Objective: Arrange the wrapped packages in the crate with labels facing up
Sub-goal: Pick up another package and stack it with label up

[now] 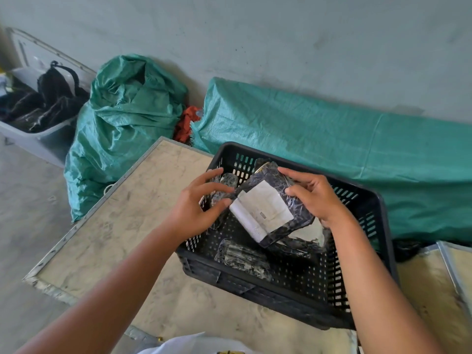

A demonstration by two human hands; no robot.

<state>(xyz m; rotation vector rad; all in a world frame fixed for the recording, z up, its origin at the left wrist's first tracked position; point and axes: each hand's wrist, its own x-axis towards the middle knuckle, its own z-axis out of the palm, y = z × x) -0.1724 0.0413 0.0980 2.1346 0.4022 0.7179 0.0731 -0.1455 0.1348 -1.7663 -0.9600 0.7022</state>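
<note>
A black perforated crate (378,213) stands on a worn table. Over its middle I hold a black plastic-wrapped package (270,205) whose white label faces up. My right hand (314,195) grips its right edge and my left hand (196,203) pinches its left corner. Behind my left hand another wrapped package (227,181) leans against the crate's left wall. A dark wrapped package (242,259) lies on the crate floor near the front. Under the held one lies a further package (306,233) with a white label partly showing.
The table (115,226) has a metal-edged top running left of the crate. Green woven sacks (122,123) and a green tarp-covered heap (332,139) sit against the wall behind. A grey tub of dark items (38,134) stands at the far left.
</note>
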